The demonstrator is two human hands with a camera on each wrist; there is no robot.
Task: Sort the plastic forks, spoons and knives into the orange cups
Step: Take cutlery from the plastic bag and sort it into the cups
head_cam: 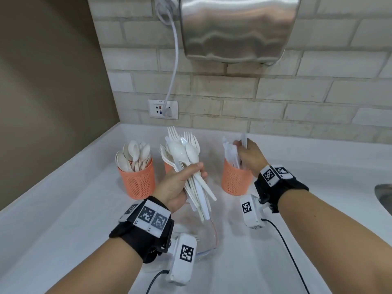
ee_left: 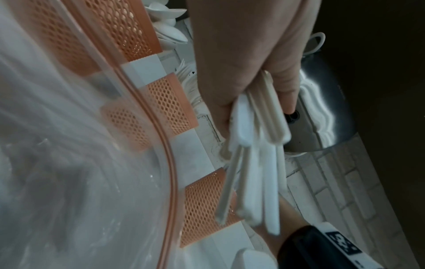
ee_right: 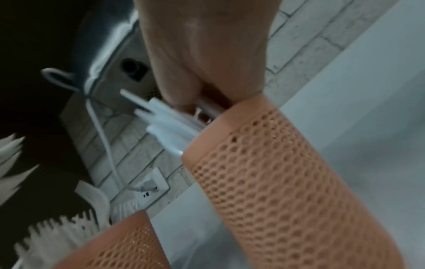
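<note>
Knives (head_cam: 230, 151) in right cup (head_cam: 235, 179) touched by right hand (head_cam: 251, 158), wrist raised.

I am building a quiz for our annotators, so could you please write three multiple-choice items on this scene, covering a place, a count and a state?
1. Where is the cup of spoons?
A. leftmost
B. middle
C. rightmost

2. How many orange cups stand on the counter?
A. two
B. three
C. five

3. What is the left hand doing?
A. resting flat
B. hanging idle
C. gripping a bundle of cutlery

Answers:
1. A, it stands left of the other two.
2. B, the head view shows three.
3. C, its fingers curl round the handles.
</note>
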